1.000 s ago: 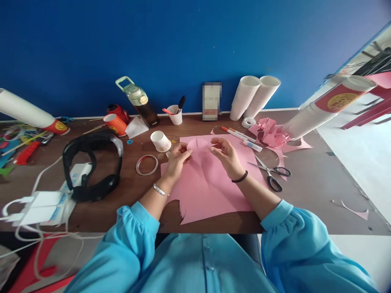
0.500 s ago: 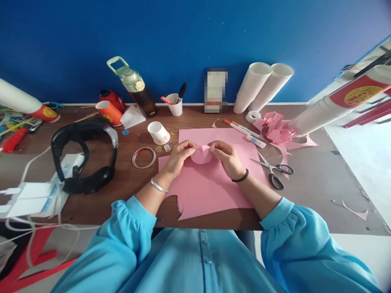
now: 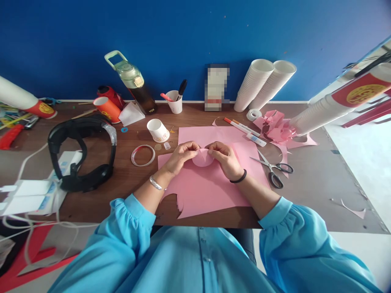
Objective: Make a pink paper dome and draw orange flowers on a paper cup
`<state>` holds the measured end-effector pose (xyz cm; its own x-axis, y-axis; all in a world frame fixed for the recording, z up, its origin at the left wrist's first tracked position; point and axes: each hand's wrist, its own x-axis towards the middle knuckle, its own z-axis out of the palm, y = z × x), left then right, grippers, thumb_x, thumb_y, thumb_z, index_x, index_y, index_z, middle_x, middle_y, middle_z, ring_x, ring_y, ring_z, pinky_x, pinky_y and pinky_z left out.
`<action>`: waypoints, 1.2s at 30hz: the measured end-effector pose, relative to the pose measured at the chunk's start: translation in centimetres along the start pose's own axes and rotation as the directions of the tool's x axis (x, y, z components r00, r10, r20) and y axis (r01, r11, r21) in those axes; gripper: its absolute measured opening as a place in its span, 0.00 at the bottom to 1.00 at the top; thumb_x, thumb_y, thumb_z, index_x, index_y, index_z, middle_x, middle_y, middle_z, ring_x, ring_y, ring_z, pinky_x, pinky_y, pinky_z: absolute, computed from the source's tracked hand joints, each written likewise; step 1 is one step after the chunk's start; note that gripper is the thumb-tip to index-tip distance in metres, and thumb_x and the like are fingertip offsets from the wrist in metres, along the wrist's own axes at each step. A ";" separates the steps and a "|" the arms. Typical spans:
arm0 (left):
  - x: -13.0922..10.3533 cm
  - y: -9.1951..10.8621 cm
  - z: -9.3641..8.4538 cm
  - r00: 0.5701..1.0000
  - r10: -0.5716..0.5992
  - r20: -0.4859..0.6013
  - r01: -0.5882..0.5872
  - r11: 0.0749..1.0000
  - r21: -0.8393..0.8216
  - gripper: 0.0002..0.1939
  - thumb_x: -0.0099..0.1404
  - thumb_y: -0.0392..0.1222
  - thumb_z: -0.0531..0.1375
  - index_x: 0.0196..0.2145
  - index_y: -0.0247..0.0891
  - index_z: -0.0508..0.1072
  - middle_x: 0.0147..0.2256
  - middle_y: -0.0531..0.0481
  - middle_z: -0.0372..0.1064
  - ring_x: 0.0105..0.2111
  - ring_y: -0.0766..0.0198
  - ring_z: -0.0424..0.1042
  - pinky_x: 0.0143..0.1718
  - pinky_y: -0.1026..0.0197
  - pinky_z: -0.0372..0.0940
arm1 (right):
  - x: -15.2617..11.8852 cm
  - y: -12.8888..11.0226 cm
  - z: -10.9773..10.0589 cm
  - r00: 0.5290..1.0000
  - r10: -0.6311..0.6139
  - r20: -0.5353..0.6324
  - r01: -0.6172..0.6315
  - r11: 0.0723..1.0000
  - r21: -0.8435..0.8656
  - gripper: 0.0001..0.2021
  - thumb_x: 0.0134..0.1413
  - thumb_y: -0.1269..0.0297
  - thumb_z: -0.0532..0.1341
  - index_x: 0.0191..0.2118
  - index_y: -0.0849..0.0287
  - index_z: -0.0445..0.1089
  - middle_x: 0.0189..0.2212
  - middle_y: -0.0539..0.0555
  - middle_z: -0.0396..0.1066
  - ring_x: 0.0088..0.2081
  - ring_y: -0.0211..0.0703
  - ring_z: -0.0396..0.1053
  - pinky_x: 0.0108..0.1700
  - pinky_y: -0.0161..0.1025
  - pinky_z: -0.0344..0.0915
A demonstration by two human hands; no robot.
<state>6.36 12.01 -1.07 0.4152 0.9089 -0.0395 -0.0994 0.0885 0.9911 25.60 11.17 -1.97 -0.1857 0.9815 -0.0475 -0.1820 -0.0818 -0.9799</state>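
Between my hands is a small round piece of pink paper [image 3: 203,159], with a slit or fold line running in from its far edge. My left hand [image 3: 183,156] pinches its left side between thumb and fingers. On the other side, my right hand [image 3: 224,158] grips the far right edge the same way. Beneath them lie large pink paper sheets [image 3: 214,187], with a curved cut-out at the near left corner. A pair of scissors [image 3: 273,166] rests partly over the sheets' right edge, blades spread. A white glue tube [image 3: 255,140] and markers [image 3: 241,126] lie behind it.
A paper cup [image 3: 158,131] and a tape roll [image 3: 143,155] sit left of the sheets. Farther left are a black headset [image 3: 82,152] and a power strip [image 3: 58,183]. Behind stand a bottle [image 3: 134,85], a pen cup [image 3: 175,103] and cup stacks [image 3: 253,85]. Pink scraps [image 3: 275,126] lie right.
My hands have come slightly closer together at the far edge of the round paper, which now looks flatter. The whole view has shifted a little.
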 end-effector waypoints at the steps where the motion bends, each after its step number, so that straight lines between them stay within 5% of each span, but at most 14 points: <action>1: 0.0 0.0 0.0 1.000 0.003 0.002 -0.003 1.000 0.003 0.10 0.62 0.45 0.62 0.29 0.36 0.69 0.30 0.53 0.65 0.31 0.66 0.60 0.35 0.62 0.55 | 0.0 0.1 0.0 1.000 0.000 -0.004 0.000 1.000 0.020 0.10 0.47 0.60 0.67 0.26 0.57 0.67 0.30 0.50 0.72 0.33 0.40 0.64 0.35 0.38 0.58; 19: 0.1 -0.1 -0.1 0.999 0.028 0.023 -0.031 0.994 0.107 0.07 0.61 0.42 0.61 0.30 0.36 0.71 0.30 0.52 0.65 0.32 0.65 0.62 0.37 0.62 0.58 | 0.0 0.1 0.3 0.999 -0.026 -0.037 0.031 0.990 0.135 0.08 0.42 0.66 0.66 0.24 0.57 0.64 0.29 0.50 0.74 0.30 0.38 0.65 0.31 0.36 0.56; 36: 0.0 1.1 0.6 1.000 0.015 -0.010 -0.013 0.980 0.199 0.10 0.60 0.46 0.62 0.29 0.37 0.71 0.29 0.52 0.65 0.32 0.64 0.62 0.37 0.61 0.59 | -0.3 -0.3 0.5 0.999 -0.037 -0.032 0.039 0.998 0.055 0.08 0.42 0.65 0.65 0.24 0.57 0.64 0.29 0.50 0.72 0.31 0.39 0.65 0.33 0.37 0.58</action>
<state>6.79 11.86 0.12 0.4041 0.9143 -0.0257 0.0773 -0.0061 0.9970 25.23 10.86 -1.55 -0.1479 0.9889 -0.0171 -0.2422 -0.0530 -0.9688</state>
